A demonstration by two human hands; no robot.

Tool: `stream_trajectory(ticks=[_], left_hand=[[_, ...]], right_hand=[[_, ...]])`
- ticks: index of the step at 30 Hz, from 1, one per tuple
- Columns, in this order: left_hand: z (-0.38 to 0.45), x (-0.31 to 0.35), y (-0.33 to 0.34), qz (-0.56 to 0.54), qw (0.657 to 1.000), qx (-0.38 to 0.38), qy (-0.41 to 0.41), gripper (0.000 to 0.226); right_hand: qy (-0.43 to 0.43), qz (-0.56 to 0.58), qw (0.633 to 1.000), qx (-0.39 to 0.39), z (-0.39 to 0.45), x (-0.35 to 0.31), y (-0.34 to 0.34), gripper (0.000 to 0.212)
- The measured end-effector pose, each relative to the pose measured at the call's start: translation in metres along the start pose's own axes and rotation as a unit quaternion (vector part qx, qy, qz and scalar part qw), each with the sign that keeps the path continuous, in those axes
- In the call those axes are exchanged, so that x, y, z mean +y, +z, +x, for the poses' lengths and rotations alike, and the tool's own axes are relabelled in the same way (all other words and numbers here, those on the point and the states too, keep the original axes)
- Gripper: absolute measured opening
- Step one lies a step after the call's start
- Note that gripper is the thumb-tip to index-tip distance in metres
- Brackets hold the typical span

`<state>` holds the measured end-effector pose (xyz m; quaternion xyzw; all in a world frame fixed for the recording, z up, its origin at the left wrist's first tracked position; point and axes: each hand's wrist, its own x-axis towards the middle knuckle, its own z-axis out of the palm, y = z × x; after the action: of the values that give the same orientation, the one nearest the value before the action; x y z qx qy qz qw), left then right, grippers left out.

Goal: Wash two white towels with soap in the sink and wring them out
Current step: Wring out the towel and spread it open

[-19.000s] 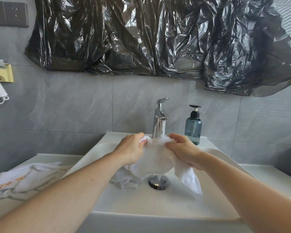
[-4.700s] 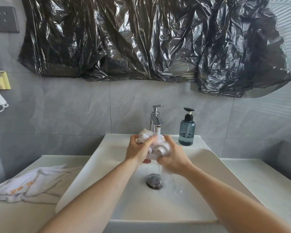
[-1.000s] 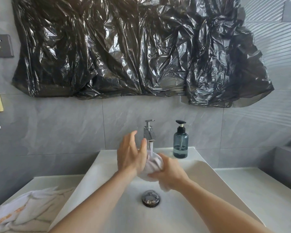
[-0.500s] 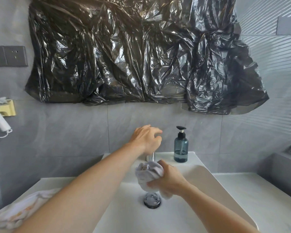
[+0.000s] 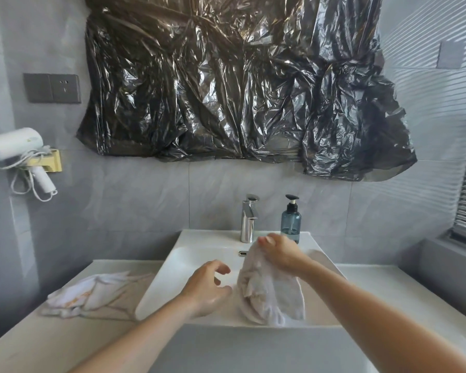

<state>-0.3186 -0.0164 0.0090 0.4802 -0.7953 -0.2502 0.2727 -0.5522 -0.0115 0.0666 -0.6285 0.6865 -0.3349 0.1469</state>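
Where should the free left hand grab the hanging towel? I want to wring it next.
Probably the lower bunched end of the towel, coming in from the left, where the open left hand already hovers beside it. The right hand pinches the top, so the cloth hangs as a loose column over the sink; gripping low gives two ends to twist.

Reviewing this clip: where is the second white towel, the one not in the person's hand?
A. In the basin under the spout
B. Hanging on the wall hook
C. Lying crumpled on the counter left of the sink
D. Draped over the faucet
C. The second towel lies crumpled on the counter left of the sink, while the right hand holds up the other towel.
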Motion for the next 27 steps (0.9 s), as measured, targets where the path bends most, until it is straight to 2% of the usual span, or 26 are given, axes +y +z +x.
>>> stream_trajectory(ticks=[4, 6, 7, 10, 14, 15, 17, 20, 22, 24, 25, 27], left_hand=[[0.002, 0.026, 0.008, -0.087, 0.994, -0.039, -0.046, 0.114], [0.008, 0.044, 0.012, -0.118, 0.991, -0.051, -0.046, 0.132], [0.009, 0.055, 0.013, -0.117, 0.990, -0.062, -0.036, 0.132], [0.014, 0.082, 0.024, -0.088, 0.992, -0.081, 0.024, 0.104], [0.021, 0.098, 0.035, -0.066, 0.996, -0.053, 0.014, 0.114], [0.023, 0.099, 0.035, -0.031, 0.998, -0.054, 0.009, 0.110], [0.024, 0.101, 0.027, 0.113, 0.992, -0.051, 0.036, 0.088], [0.028, 0.095, 0.003, 0.293, 0.951, -0.066, 0.072, 0.098], [0.030, 0.088, -0.010, 0.307, 0.946, -0.078, 0.061, 0.078], [0.027, 0.077, -0.015, 0.283, 0.954, -0.077, 0.061, 0.034], [0.025, 0.071, -0.014, 0.263, 0.960, -0.077, 0.058, 0.021], [0.022, 0.062, -0.003, 0.229, 0.967, -0.103, 0.038, 0.018]], right_hand=[[-0.030, 0.104, 0.991, 0.074, -0.012, -0.030, -0.028, 0.039], [-0.061, 0.136, 0.984, 0.103, -0.017, -0.041, -0.043, 0.036], [-0.079, 0.152, 0.979, 0.114, -0.019, -0.047, -0.050, 0.035], [-0.108, 0.197, 0.966, 0.131, -0.025, -0.060, -0.076, 0.035], [-0.111, 0.221, 0.962, 0.113, -0.029, -0.061, -0.107, 0.035], [-0.106, 0.230, 0.962, 0.103, -0.031, -0.059, -0.112, 0.035], [-0.101, 0.242, 0.961, 0.090, -0.034, -0.054, -0.121, 0.036], [-0.099, 0.197, 0.971, 0.092, -0.039, -0.040, -0.132, 0.039], [-0.096, 0.112, 0.986, 0.080, -0.048, -0.027, -0.135, 0.033], [-0.085, 0.045, 0.994, 0.043, -0.059, -0.009, -0.132, 0.031], [-0.077, 0.018, 0.997, 0.016, -0.064, 0.001, -0.128, 0.030], [-0.046, -0.059, 0.995, -0.059, -0.072, 0.020, -0.118, 0.025]])
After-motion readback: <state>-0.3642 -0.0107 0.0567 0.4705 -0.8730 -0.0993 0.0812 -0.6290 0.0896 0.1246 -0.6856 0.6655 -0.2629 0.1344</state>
